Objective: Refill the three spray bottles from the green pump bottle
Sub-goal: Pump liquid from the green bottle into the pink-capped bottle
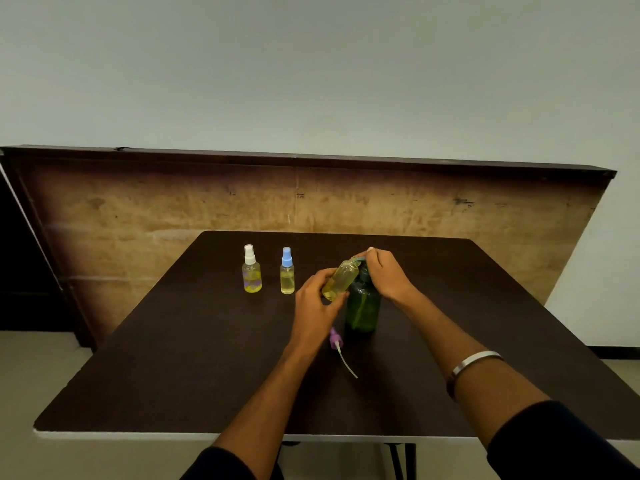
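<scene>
I'm holding the uncapped spray bottle (341,279) in my left hand (317,303), fingers wrapped around its lower end, and I'm tilting it so its open neck is leaning up and to the right, meeting the spout of the green pump bottle (363,304). It's carrying pale yellow liquid along most of its length. My right hand (386,273) is sitting on top of the pump head, fingers curled down over it, covering the nozzle so I can't tell exactly how spout and neck are lining up. The green bottle is standing upright on the dark table (173,358), just right of my left hand.

The purple sprayer cap (335,337) is lying on its side on the table, just in front of the green bottle, its thin dip tube (348,363) trailing toward me. Further left, well apart from my hands, the white-capped spray bottle (251,269) and the blue-capped spray bottle (287,271) are standing upright side by side, both capped, both showing yellow liquid. A metal bangle (472,363) is sitting on my right forearm.
</scene>
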